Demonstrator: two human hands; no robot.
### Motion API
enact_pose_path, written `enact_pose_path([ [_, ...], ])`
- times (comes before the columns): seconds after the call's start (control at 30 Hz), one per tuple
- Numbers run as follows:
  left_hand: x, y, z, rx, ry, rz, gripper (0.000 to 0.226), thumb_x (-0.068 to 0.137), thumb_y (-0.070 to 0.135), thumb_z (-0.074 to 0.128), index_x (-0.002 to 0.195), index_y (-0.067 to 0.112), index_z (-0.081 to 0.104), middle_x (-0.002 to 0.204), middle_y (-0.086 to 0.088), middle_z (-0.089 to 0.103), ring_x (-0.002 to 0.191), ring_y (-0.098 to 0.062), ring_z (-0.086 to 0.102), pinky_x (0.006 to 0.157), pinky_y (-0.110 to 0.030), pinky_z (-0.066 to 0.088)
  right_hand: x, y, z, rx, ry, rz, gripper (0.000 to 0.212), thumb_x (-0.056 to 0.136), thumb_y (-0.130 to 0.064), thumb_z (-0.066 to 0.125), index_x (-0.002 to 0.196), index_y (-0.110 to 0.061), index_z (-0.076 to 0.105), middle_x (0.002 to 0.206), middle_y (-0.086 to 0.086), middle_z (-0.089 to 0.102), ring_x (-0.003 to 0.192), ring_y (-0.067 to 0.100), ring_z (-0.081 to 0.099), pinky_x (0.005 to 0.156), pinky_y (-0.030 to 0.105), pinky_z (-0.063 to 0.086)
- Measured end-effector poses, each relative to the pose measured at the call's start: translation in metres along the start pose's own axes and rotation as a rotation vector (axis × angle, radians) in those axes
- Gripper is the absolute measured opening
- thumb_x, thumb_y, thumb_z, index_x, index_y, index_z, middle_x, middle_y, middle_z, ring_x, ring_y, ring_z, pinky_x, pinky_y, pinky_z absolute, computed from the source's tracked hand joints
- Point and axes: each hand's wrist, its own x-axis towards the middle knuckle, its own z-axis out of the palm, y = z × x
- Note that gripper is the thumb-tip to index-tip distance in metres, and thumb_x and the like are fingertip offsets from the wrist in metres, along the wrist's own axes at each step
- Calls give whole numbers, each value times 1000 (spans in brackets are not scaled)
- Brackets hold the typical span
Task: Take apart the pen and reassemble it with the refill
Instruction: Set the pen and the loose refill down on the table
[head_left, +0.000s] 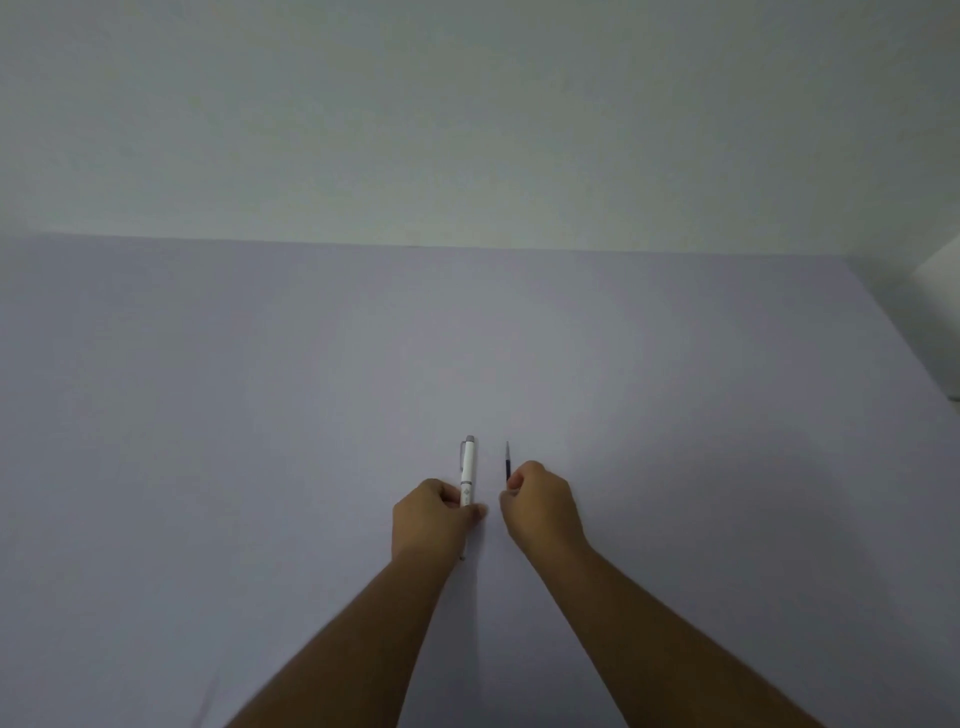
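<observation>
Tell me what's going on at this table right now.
A person is working on a pen with bare hands over a pale lilac table. The left hand is closed around a white pen, whose clip end points away from the person. The right hand pinches a thin dark refill, held beside the pen and not touching it. The two parts are apart, so the refill is not inside the pen at this moment.
</observation>
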Motion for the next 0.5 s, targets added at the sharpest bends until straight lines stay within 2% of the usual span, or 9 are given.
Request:
enact_pose_path([
  [0.1,1,-1,4,2,16,-22,24,72,32,81,77,22,59,69,6,62,53,-7,58,39,-16,41,-2,-1,3,-10,-22,-9,14,87,-18,53,98,-11,59,101,10,66,91,26,62,74,32,50],
  [0.2,3,-2,6,20,31,-19,24,73,32,80,76,22,58,68,6,62,52,-7,58,42,-19,43,-2,-1,5,-10,-24,-13,13,87,-19,54,96,-12,59,100,10,66,91,26,63,79,36,54],
  [0.3,3,-2,8,56,52,-4,25,73,33,79,75,21,57,67,5,61,52,-8,58,46,-22,46,-3,-1,5,-17,-31,-5,12,88,-19,54,96,-12,59,99,9,67,90,25,63,79,36,54],
  [0.4,4,-2,9,93,56,14,26,74,34,78,74,22,55,69,4,61,61,-13,61,60,-32,57,-4,-1,5,-17,-39,-5,13,88,-20,54,97,-12,60,98,8,67,89,24,63,76,34,54],
  [0.5,5,-3,10,113,50,26,26,75,35,77,76,21,55,71,3,61,66,-17,63,69,-39,60,-6,0,6,-4,-43,-1,13,88,-20,55,97,-12,60,98,8,67,87,23,63,70,29,51],
])
